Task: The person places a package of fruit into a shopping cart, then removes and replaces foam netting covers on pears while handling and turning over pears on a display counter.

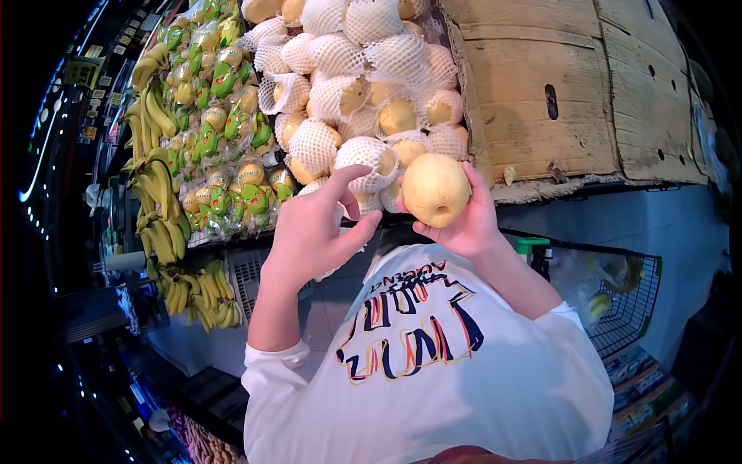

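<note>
A round yellow pear [437, 190], bare of any sleeve, rests in my right hand [473, 220], whose fingers curl around its side and underneath. My left hand [313, 224] is to the left of it, thumb and index finger apart in a curve. Beneath that palm a bit of white foam net [340, 267] shows, mostly hidden by the hand, with the other fingers folded over it. Just beyond both hands lies a heap of pears in white foam nets [313, 147]. The closest netted pear [367, 164] is by my left fingertips.
Bagged yellow fruit [224, 182] with green labels fills the display to the left, with bananas [158, 185] along its edge. Flattened cardboard [533, 93] covers the stand at right. A wire shopping cart [630, 298] holding a plastic bag stands at my right side.
</note>
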A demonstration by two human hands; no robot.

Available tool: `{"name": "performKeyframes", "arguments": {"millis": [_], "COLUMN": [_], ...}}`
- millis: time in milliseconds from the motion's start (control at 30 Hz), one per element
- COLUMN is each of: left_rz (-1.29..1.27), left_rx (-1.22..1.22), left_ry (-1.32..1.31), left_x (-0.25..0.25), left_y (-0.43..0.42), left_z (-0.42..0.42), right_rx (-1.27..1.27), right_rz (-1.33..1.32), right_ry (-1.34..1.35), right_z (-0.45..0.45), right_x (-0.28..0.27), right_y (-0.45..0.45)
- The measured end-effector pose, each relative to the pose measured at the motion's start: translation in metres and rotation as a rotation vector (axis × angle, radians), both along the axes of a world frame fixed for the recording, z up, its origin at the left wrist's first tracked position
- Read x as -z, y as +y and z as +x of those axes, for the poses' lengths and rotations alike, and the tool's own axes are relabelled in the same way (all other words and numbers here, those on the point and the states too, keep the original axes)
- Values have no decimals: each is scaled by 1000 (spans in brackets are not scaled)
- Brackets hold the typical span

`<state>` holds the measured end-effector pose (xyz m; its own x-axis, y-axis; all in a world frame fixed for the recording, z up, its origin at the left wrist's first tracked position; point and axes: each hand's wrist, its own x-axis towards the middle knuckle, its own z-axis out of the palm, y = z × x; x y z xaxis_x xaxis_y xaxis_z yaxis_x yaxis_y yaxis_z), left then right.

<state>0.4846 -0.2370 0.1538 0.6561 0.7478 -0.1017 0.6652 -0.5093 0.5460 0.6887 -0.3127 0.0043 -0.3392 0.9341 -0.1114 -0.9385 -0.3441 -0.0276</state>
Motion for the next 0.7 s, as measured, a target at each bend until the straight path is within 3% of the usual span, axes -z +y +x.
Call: {"name": "performKeyframes", "arguments": {"millis": [133, 233, 367, 500, 700], "left_rz": [-84, -152, -379, -515, -548], "left_rx": [-17, 22, -7, -32, -120], "left_ry": [-81, -153, -234, -496, -634], "left_x": [22, 36, 44, 75, 80], "left_y": [-3, -10, -20, -22, -30], "left_z": [6, 8, 17, 18, 27], "right_rx": [58, 284, 409, 611, 867], "right_rz": [203, 212, 356, 682, 835], "right_ry": [-230, -569, -995, -1508, -1652], "right_z": [8, 6, 12, 14, -4], "right_x": [-3, -13, -16, -22, -29], "right_y": [4, 3, 7, 9, 5]}}
